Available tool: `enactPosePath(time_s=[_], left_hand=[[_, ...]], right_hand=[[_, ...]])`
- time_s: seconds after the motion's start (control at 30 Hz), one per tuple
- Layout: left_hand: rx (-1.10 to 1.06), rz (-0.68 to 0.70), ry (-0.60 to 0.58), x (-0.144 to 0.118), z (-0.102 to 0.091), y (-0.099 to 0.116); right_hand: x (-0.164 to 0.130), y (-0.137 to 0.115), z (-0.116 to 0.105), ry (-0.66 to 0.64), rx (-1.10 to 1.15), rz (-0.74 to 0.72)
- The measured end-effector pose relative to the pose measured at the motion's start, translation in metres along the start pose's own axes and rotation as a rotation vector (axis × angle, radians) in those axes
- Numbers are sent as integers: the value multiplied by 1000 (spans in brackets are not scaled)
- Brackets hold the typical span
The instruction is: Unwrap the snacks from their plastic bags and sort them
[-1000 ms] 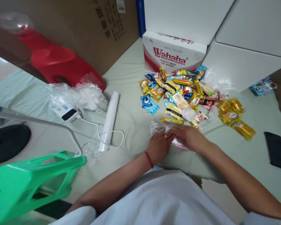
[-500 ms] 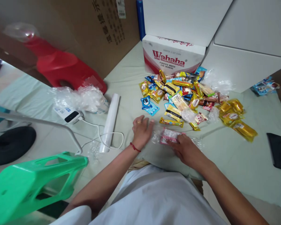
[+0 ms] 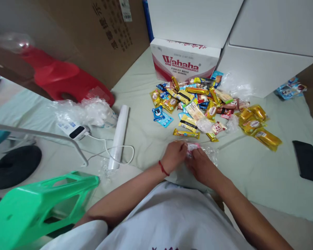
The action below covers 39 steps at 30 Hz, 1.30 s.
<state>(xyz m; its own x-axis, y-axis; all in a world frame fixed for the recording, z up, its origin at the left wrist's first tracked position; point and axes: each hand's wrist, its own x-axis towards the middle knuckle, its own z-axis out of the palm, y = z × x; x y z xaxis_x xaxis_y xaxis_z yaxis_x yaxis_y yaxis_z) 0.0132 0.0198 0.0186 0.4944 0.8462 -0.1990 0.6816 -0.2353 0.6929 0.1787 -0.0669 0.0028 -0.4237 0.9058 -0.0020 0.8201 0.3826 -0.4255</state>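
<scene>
Close in front of my body, a small pink-and-white packet (image 3: pixel 192 147) lies between my two hands, mostly covered by fingers. My left hand (image 3: pixel 174 155), with a red string on its wrist, pinches the packet's left side. On its right side, my right hand (image 3: pixel 201 163) has its fingers closed on the same packet. Crinkled clear plastic film (image 3: pixel 211 154) sticks out beside my right hand. Just beyond my hands lie a yellow snack bar (image 3: pixel 186 134) and a heap of wrapped snacks (image 3: pixel 198 104).
Behind the heap stands a white-and-red Wahaha box (image 3: pixel 184 62). Golden packets (image 3: pixel 253 121) and a black phone (image 3: pixel 306 161) lie to the right. At left are a white roll (image 3: pixel 119 139), a white cable (image 3: pixel 105 147), a red jug (image 3: pixel 67 76) and a green stool (image 3: pixel 47 194).
My left hand has moved right and closed on the packet; it was apart from it before. My right hand stays at the packet. The view has shifted slightly.
</scene>
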Motion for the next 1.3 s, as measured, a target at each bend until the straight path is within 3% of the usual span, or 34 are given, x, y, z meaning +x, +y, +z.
enactPosePath(time_s=[0.1, 0.17, 0.23, 0.3, 0.4, 0.53, 0.63, 0.73, 0.83, 0.9, 0.97, 1.07, 1.17, 1.23, 1.3], left_hand=[[218, 21, 26, -6, 24, 8], [310, -1, 22, -13, 33, 7], [326, -25, 66, -18, 35, 3], [283, -46, 186, -18, 34, -2], [210, -119, 377, -11, 31, -13], [174, -100, 369, -3, 34, -24], [88, 6, 362, -6, 42, -21], [29, 142, 418, -14, 48, -11], [107, 379, 492, -18, 47, -4], [106, 566, 425, -20, 45, -1], [-16, 708, 286, -20, 44, 2], [-345, 761, 86, -16, 42, 6], [-526, 669, -9, -9, 30, 4], [-463, 613, 33, -6, 18, -7], [-292, 552, 132, -7, 5, -29]], right_hand=[[-14, 10, -9, 156, 248, 49], [-23, 23, -12, 368, 230, 290], [-29, 35, -9, 493, 44, 568], [-33, 43, -3, 444, -128, 691], [-35, 41, 2, 320, -218, 688], [-29, 17, -6, 231, -119, 740], [-14, -3, -10, 213, 152, 702], [3, -16, -6, 358, 570, 652], [11, -21, 1, 498, 1152, 613], [11, -20, 6, 565, 1505, 611], [7, -18, 10, 604, 1656, 640], [-9, -11, 9, 597, 1480, 687], [-36, 7, -11, 634, 1215, 734], [-59, 39, -38, 763, 1097, 763], [-80, 91, -73, 1032, 996, 800]])
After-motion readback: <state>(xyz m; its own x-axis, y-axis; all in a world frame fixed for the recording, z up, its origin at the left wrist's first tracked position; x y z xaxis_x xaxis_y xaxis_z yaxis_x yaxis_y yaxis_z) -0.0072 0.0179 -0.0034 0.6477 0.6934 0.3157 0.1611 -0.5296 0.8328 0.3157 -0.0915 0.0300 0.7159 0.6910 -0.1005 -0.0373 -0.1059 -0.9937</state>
